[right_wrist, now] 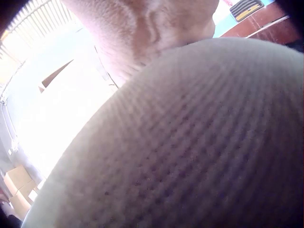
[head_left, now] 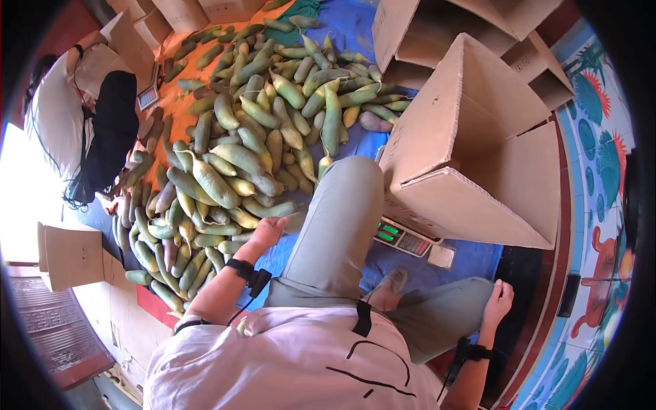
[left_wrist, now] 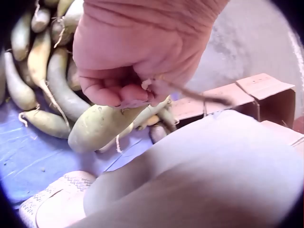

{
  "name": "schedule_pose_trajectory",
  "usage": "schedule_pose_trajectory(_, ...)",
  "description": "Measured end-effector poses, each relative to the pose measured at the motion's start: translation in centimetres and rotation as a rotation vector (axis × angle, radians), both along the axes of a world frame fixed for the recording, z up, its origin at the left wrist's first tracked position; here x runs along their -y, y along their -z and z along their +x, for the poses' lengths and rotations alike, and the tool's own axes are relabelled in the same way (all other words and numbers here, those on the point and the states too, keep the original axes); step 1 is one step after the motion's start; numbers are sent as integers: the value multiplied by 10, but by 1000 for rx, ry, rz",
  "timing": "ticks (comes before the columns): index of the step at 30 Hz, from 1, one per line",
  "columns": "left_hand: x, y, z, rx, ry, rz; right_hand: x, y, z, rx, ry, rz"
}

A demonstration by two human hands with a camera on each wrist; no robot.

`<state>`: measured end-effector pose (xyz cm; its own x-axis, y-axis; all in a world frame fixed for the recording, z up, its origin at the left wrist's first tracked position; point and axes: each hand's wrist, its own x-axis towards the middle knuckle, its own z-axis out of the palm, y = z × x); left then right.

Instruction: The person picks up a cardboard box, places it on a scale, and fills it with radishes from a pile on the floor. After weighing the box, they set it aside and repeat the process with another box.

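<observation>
My left hand point(head_left: 268, 234) is beside my left knee, its fingers curled round a green radish point(left_wrist: 102, 128). In the left wrist view the radish's pale end sticks out below the fingers, and a thin brown root point(left_wrist: 199, 96) stands out past the thumb side. The palm hides the rest of it. A large heap of green radishes point(head_left: 236, 157) lies just beyond this hand. My right hand point(head_left: 498, 304) rests loosely on my right knee and holds nothing; in the right wrist view trouser cloth point(right_wrist: 190, 142) hides its fingers.
An open cardboard box point(head_left: 471, 191) stands on a scale point(head_left: 403, 239) with a lit green display, right of my knee. More cardboard boxes point(head_left: 451, 31) are behind it. Blue sheeting point(head_left: 471, 263) covers the floor. Another person point(head_left: 58, 130) is at the far left beside a second scale point(head_left: 147, 96).
</observation>
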<state>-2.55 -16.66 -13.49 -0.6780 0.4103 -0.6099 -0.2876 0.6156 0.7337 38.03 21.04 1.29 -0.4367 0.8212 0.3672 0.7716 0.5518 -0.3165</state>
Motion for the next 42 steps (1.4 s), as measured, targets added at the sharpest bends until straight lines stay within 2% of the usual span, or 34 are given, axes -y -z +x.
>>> schedule_pose_trajectory(1, 1, -8, -1, -11, 5, 3, 3, -2, -2, -16, 0, -8)
schedule_pose_trajectory(3, 4, -21, -3, -74, -107, 152, 4, -2, -3, -42, 4, -15)
schedule_pose_trajectory(4, 2, -51, -4, -41, -184, 229, 4, -2, -1, -61, 8, -25)
schedule_pose_trajectory(9, 10, -123, -14, -189, -199, 484, -4, 4, 9, -137, 2, -53)
schedule_pose_trajectory(11, 8, -162, -14, -293, -187, 527, -8, 5, 13, -201, -11, -180)
schedule_pose_trajectory(15, 8, -219, -8, -209, -248, 891, 19, -36, -21, -316, -46, -317)
schedule_pose_trajectory(17, 6, -239, -3, -164, -206, 973, 34, -54, -41, -392, -209, -412)
schedule_pose_trajectory(18, 3, -247, 1, -127, -204, 1033, 42, -64, -52, -396, -206, -410)
schedule_pose_trajectory(19, 1, -253, 5, -89, -202, 1092, 52, -74, -63, -363, -315, -400)
schedule_pose_trajectory(21, -1, -257, 14, -61, -197, 1114, 73, -91, -86, -365, -465, -453)
schedule_pose_trajectory(25, -9, -258, 37, 145, 3, 1170, 107, -103, -122, -459, -611, -766)
schedule_pose_trajectory(27, -14, -258, 51, 273, -2, 1119, 116, -98, -133, -405, -744, -867)
schedule_pose_trajectory(29, -21, -250, 57, 388, 82, 1163, 125, -99, -140, -290, -805, -920)
schedule_pose_trajectory(30, -24, -248, 59, 427, 146, 1190, 131, -101, -144, -317, -829, -999)
schedule_pose_trajectory(31, -26, -247, 59, 466, 211, 1215, 135, -102, -145, -329, -839, -1000)
schedule_pose_trajectory(34, -25, -245, 57, 521, 189, 1199, 132, -102, -136, -232, -855, -1009)
schedule_pose_trajectory(36, -30, -241, 57, 524, 155, 1204, 131, -105, -130, -316, -790, -1037)
schedule_pose_trajectory(37, -32, -237, 56, 530, 126, 1205, 132, -112, -128, -444, -726, -1080)
schedule_pose_trajectory(41, -41, -226, 50, 380, 259, 1246, 121, -144, -122, -527, -574, -772)
schedule_pose_trajectory(42, -41, -220, 45, 380, 268, 1247, 115, -148, -118, -634, -554, -741)
